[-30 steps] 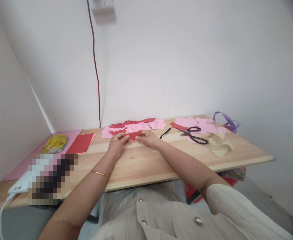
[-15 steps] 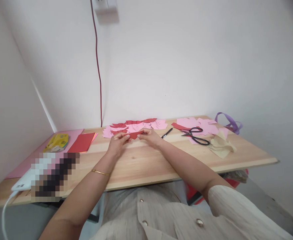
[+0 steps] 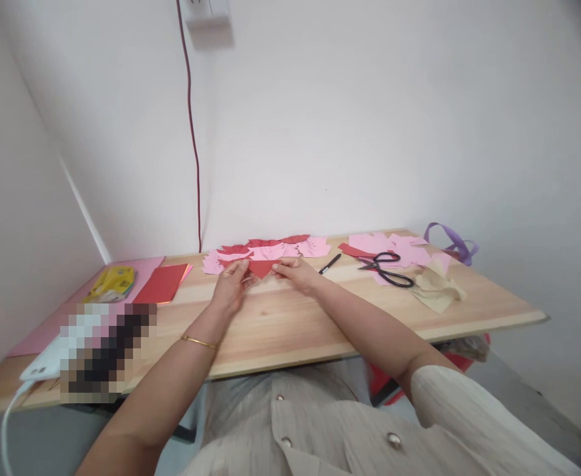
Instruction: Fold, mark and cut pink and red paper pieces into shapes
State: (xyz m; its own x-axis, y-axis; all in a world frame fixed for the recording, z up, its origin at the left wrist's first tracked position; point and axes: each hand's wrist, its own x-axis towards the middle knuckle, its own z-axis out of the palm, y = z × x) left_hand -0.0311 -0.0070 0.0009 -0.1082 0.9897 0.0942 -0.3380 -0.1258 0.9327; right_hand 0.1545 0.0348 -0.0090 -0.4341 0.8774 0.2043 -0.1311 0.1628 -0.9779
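Note:
A small piece of red paper (image 3: 263, 268), its visible part pointing down like a triangle, is stretched between my two hands over the wooden table. My left hand (image 3: 231, 285) pinches its left end, and my right hand (image 3: 296, 274) pinches the right end between thumb and fingers. Just behind them lie pink paper cutouts (image 3: 316, 246) with jagged edges, together with red paper cutouts (image 3: 295, 238). To the right of my right hand rests a black pen (image 3: 330, 264).
Black-handled scissors (image 3: 388, 270) lie on the right near pink paper pieces (image 3: 409, 251), a crumpled beige cloth (image 3: 437, 291) and a purple ribbon (image 3: 461, 244). On the left are red paper sheets (image 3: 161, 283), a yellow packet (image 3: 114, 283) and a white device (image 3: 42, 363) with a cable.
Both hands keep hold of the red paper. My left hand has shifted slightly left, and more of the paper shows between the hands as a downward point.

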